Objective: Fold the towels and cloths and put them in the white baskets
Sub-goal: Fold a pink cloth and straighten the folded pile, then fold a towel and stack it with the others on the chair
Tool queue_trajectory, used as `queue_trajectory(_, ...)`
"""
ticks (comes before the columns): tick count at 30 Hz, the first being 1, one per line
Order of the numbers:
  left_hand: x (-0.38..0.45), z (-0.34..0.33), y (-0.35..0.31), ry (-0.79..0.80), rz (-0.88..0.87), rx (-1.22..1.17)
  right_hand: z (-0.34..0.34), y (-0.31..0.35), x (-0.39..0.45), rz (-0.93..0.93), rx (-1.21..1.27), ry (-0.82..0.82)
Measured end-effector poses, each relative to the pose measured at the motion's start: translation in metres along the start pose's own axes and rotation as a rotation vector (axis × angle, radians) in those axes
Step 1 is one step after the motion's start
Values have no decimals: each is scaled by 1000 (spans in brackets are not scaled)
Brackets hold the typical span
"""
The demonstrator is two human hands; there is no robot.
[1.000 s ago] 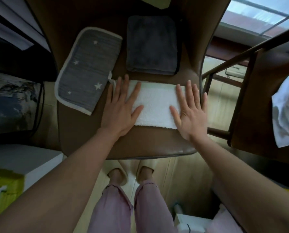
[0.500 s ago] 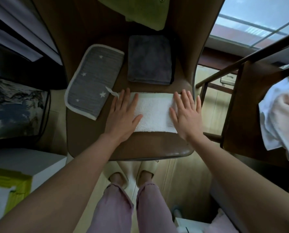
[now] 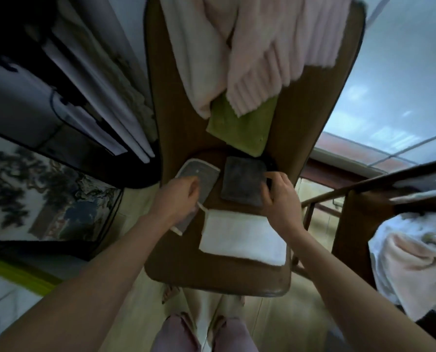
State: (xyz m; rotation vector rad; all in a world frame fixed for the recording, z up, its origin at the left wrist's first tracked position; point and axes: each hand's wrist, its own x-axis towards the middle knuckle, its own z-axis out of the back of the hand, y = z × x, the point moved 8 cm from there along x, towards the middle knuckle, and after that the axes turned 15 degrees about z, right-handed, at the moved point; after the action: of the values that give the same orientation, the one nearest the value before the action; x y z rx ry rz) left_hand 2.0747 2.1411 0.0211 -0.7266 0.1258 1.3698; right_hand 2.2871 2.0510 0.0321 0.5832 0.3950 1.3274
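A: Left side, what've I got?
B: Left hand (image 3: 180,199) sits over the grey star-print cloth (image 3: 203,177) with white trim, fingers curled on it. Looks like a grip, though blur hides the fingertips.
A: Middle?
B: Folded white towel (image 3: 242,238) lies flat on the brown chair seat (image 3: 212,273), nearest me, neither hand on it. Folded dark grey towel (image 3: 242,181) lies behind it, beside the star cloth. A green cloth (image 3: 239,128) and pink towel (image 3: 270,47) hang over the chair back.
A: Right?
B: Right hand (image 3: 279,193) grips the dark grey towel's right edge, fingers curled round it. Far right, white and pink towels (image 3: 412,260) are heaped on another chair.
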Motion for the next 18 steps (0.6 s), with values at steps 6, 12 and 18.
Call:
queue_trajectory(6,0,122,-56,-163,-26,-154,97,85,88,149,49,-167)
queue_trajectory(12,4,196,-98,-219,-130,-186,152,120,147,-37,343,-317)
queue_trajectory(18,16,241,-114,-122,-249,-160,133,127,179,-483,798,-383)
